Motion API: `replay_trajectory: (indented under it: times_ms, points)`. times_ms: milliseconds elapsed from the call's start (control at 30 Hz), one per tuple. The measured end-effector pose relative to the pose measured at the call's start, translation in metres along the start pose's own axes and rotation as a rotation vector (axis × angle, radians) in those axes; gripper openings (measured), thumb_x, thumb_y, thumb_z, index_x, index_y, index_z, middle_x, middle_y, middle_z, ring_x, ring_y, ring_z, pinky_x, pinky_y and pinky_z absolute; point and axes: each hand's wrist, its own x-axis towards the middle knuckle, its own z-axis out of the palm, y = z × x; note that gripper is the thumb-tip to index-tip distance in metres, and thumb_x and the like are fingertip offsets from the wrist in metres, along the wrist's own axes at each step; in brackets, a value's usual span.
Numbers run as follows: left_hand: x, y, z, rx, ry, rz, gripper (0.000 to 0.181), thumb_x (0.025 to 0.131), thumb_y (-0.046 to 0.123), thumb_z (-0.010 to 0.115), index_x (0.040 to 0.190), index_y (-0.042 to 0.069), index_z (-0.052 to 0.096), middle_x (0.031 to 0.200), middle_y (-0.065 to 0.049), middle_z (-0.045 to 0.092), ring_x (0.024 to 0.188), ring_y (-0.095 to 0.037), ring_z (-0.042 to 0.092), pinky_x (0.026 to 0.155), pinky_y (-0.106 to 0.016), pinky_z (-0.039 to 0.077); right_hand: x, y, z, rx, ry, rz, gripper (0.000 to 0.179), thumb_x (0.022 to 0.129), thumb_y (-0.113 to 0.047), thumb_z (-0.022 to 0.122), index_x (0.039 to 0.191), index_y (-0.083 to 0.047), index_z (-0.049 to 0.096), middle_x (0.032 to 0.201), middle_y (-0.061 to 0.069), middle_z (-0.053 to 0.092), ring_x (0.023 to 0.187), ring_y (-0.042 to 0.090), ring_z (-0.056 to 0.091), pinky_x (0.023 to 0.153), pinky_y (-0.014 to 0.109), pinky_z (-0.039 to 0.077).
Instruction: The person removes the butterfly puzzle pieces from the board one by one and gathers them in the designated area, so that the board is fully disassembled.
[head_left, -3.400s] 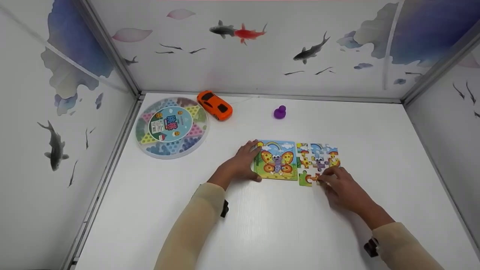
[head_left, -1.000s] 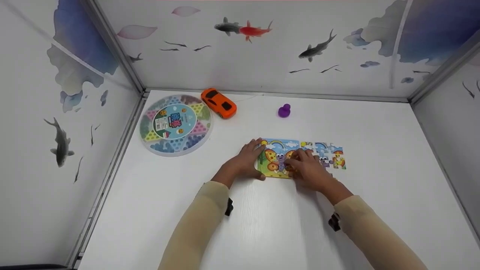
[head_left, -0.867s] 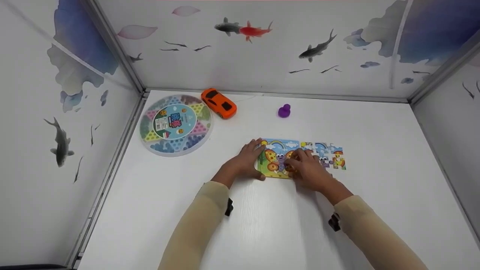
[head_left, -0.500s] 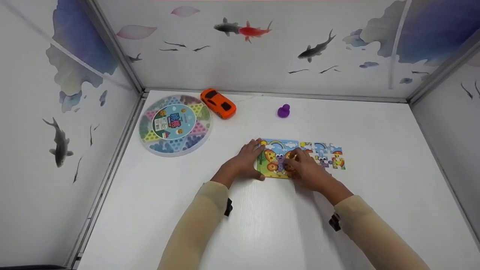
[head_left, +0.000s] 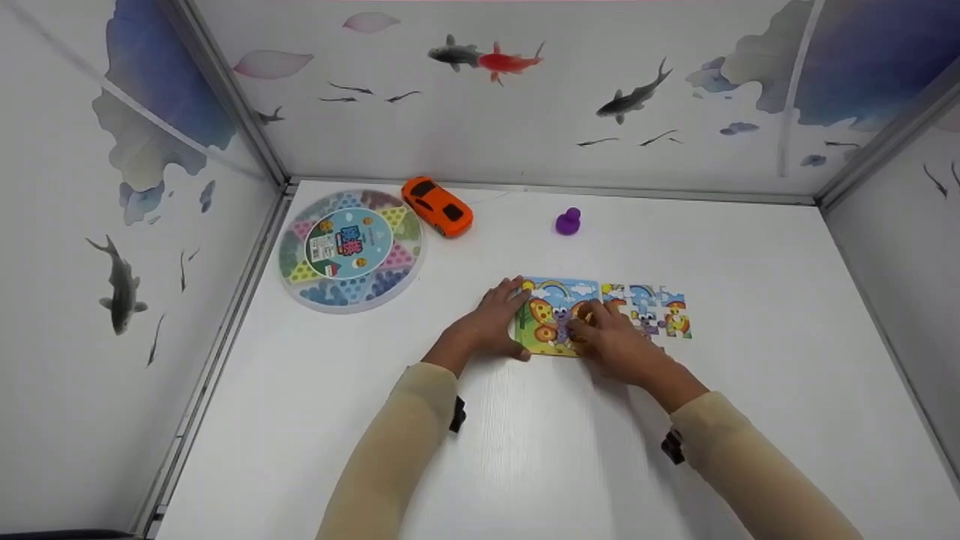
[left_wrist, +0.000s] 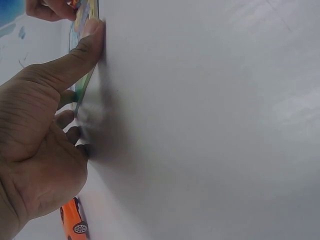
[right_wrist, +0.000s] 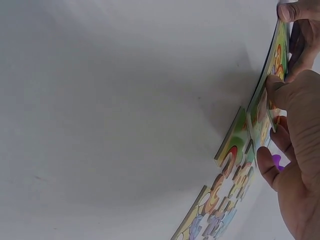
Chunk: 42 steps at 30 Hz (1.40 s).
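Note:
A square puzzle board (head_left: 556, 306) with a printed butterfly lies flat on the table. My left hand (head_left: 491, 319) spans its left side, thumb at the front left corner and fingers at the back left corner. Over the board's right half, my right hand (head_left: 615, 341) pinches a small puzzle piece (right_wrist: 273, 117) between thumb and fingers. Most of that piece is hidden by the hand in the head view. Several loose puzzle pieces (head_left: 677, 319) lie to the right of the board, some covered by the right hand. The right wrist view shows gaps among these pieces (right_wrist: 220, 205).
A round, flat game box (head_left: 351, 251) with a star pattern lies at the back left. Touching or close to it is an orange toy car (head_left: 437, 208). A small purple duck-shaped toy (head_left: 568, 222) stands behind the board. Printed white panels (head_left: 487, 142) wall in the table.
My right hand has come left from the front row of loose pieces to the board, bringing a puzzle piece. During the last second it barely shifts. The left hand keeps its place.

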Motion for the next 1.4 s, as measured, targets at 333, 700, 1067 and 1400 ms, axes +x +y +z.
replay_trajectory:
  times_ms: [333, 700, 1067, 1400]
  points:
    - [0.0, 0.001, 0.0, -0.015, -0.009, -0.006, 0.114, 0.093, 0.032, 0.093, 0.179, 0.018, 0.02, 0.189, 0.001, 0.0, 0.176, -0.029, -0.002, 0.142, -0.049, 0.014, -0.004, 0.001, 0.003, -0.095, 0.037, 0.005, 0.039, 0.108, -0.027, 0.074, 0.145, -0.016, 0.071, 0.146, 0.016, 0.058, 0.137, 0.04, 0.053, 0.114, 0.069, 0.047]
    - [0.002, -0.002, 0.0, -0.026, -0.015, 0.006, 0.114, 0.093, 0.033, 0.092, 0.179, 0.018, 0.019, 0.189, 0.001, -0.002, 0.176, -0.031, -0.002, 0.142, -0.05, 0.017, -0.016, 0.014, 0.0, -0.121, 0.143, -0.037, 0.027, 0.104, -0.021, 0.08, 0.13, -0.017, 0.074, 0.149, 0.013, 0.062, 0.138, 0.04, 0.054, 0.111, 0.07, 0.048]
    - [0.003, -0.003, 0.0, -0.022, -0.021, 0.01, 0.115, 0.093, 0.034, 0.092, 0.179, 0.018, 0.018, 0.189, 0.001, -0.002, 0.176, -0.029, -0.005, 0.143, -0.049, 0.013, -0.03, 0.027, -0.004, -0.091, 0.165, -0.034, 0.022, 0.096, -0.015, 0.088, 0.112, -0.011, 0.074, 0.144, 0.012, 0.065, 0.127, 0.035, 0.059, 0.102, 0.065, 0.055]
    - [0.003, -0.005, 0.002, -0.031, -0.022, 0.007, 0.116, 0.093, 0.034, 0.092, 0.18, 0.019, 0.016, 0.189, 0.001, -0.003, 0.176, -0.028, -0.005, 0.143, -0.048, 0.013, -0.049, 0.038, -0.01, -0.094, 0.163, 0.028, 0.024, 0.096, -0.01, 0.088, 0.116, -0.013, 0.075, 0.147, 0.013, 0.066, 0.126, 0.036, 0.06, 0.105, 0.062, 0.055]
